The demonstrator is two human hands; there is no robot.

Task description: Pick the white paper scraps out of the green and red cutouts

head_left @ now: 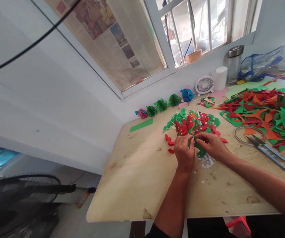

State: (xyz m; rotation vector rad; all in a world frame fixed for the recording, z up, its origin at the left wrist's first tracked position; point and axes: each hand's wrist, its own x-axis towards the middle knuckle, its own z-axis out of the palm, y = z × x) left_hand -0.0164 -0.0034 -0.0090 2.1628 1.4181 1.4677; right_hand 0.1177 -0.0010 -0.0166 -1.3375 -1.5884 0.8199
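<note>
My left hand (185, 150) and my right hand (213, 144) meet above the wooden table (137, 172), fingertips pinched close together. Between them is a green paper piece (202, 152), partly hidden by the fingers. Just beyond my hands lies a heap of red and green paper cutouts (187, 124), many with small white squares stuck on them. A scatter of small white squares (208, 161) lies below my right hand. Left of the heap, a wavy red paper strip (169, 140) rests on the wood.
To the right are thread snips (272, 153), their blades over a clear ring (236, 135), and a big pile of paper scraps (266, 105). Along the wall stand green paper shapes (161, 105), a blue one (187, 95), a small fan (204, 85) and a glass jar (233, 67).
</note>
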